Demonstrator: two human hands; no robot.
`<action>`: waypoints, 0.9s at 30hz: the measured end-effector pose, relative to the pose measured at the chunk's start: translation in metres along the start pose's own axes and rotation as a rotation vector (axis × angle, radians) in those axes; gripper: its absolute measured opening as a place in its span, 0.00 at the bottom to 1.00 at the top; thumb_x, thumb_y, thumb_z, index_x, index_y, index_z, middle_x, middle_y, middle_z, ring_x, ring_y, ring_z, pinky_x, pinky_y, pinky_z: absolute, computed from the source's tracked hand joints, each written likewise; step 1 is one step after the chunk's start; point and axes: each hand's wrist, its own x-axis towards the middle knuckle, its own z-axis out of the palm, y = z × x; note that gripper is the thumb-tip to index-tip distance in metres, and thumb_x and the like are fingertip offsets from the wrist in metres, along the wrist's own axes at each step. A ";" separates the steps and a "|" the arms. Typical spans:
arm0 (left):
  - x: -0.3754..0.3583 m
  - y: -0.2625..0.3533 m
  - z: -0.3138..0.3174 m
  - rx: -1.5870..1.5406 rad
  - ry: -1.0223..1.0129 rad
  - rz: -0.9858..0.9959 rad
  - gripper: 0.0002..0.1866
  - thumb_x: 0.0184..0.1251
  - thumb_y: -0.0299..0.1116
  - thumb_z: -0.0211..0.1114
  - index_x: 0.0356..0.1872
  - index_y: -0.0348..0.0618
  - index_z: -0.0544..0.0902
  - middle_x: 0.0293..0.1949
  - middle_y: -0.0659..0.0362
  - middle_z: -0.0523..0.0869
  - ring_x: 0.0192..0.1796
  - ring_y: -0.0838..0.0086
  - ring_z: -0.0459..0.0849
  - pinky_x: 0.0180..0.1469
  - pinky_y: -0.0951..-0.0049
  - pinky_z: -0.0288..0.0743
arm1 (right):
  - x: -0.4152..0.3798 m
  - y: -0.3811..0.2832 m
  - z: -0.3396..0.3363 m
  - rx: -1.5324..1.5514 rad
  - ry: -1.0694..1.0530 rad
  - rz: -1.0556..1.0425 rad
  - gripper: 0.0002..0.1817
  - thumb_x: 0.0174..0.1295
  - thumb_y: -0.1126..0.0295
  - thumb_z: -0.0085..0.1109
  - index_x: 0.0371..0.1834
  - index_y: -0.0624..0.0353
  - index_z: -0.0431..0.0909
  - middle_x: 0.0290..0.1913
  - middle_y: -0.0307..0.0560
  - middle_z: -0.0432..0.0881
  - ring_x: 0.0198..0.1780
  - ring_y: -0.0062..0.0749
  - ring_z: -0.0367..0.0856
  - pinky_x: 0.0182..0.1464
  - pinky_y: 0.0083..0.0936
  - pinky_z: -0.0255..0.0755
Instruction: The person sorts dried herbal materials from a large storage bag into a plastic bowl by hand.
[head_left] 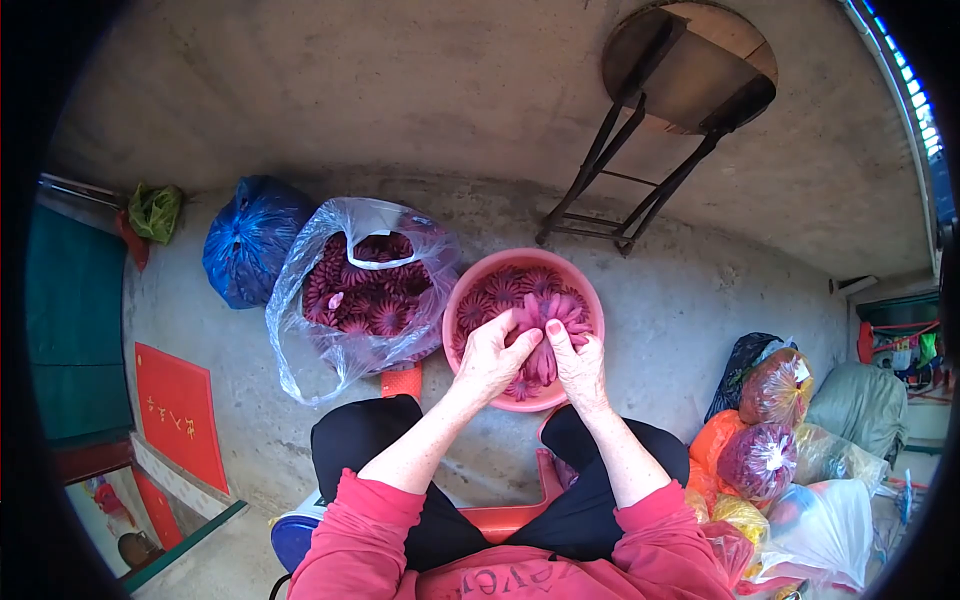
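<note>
Over a pink basin [598, 290], my left hand [490, 358] and my right hand [580, 372] are closed on a pink, many-petalled flower-shaped piece [545, 312]. Both thumbs press on it from above, close together. Its underside is hidden by my fingers. Several darker red flower-shaped pieces [503, 288] lie in the basin beneath. To the left of the basin stands an open clear plastic bag [300, 352] with many dark red flower-shaped pieces [385, 315] in it.
A tied blue bag [250, 240] sits behind the clear bag. A round-topped folding stool [690, 70] stands against the wall. Several filled bags, one holding purple-red pieces [758, 460], are piled at right. A red paper sign [182, 415] is at left.
</note>
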 end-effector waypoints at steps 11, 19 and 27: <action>0.016 -0.001 -0.029 -0.181 0.231 -0.122 0.06 0.60 0.24 0.58 0.38 0.37 0.78 0.30 0.62 0.80 0.28 0.83 0.74 0.31 0.87 0.69 | 0.007 -0.001 -0.025 -0.415 -0.134 0.065 0.22 0.61 0.54 0.56 0.19 0.62 0.72 0.19 0.35 0.71 0.21 0.17 0.64 0.24 0.16 0.61; 0.011 -0.008 -0.013 -0.251 0.090 -0.096 0.07 0.59 0.24 0.59 0.38 0.37 0.78 0.29 0.62 0.80 0.28 0.83 0.74 0.31 0.87 0.69 | 0.011 0.012 -0.004 0.123 0.011 -0.089 0.17 0.60 0.59 0.58 0.29 0.65 0.78 0.25 0.39 0.79 0.26 0.19 0.72 0.30 0.15 0.67; 0.002 0.008 0.000 -0.203 -0.053 -0.062 0.12 0.59 0.23 0.60 0.46 0.38 0.77 0.37 0.61 0.80 0.35 0.83 0.76 0.40 0.88 0.70 | 0.000 0.007 -0.001 0.132 -0.021 0.060 0.11 0.60 0.65 0.59 0.38 0.63 0.79 0.29 0.36 0.79 0.28 0.15 0.71 0.30 0.09 0.65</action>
